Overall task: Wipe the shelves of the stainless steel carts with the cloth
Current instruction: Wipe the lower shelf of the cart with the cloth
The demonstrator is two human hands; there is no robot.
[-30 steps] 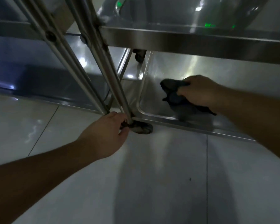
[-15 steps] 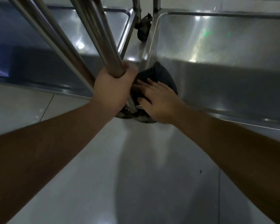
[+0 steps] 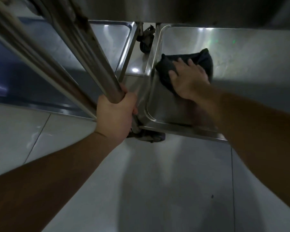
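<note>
A dark cloth point(image 3: 202, 60) lies on the bottom shelf point(image 3: 251, 52) of the right stainless steel cart, near its left rim. My right hand point(image 3: 189, 77) presses flat on the cloth with fingers spread and straight. My left hand point(image 3: 115, 113) grips the cart's upright steel post point(image 3: 97, 64) just above the shelf's near left corner. Part of the cloth is hidden under my right hand.
A second steel cart's bottom shelf point(image 3: 107, 42) stands to the left, with a narrow gap between the two. Caster wheels show at the far gap point(image 3: 146, 41) and under the near corner point(image 3: 149, 137). An upper shelf point(image 3: 191, 9) overhangs. Pale tiled floor point(image 3: 140, 190) lies in front.
My right hand has slid the cloth from the near left corner farther back along the shelf. My left hand keeps its grip on the post. The view has tilted downward.
</note>
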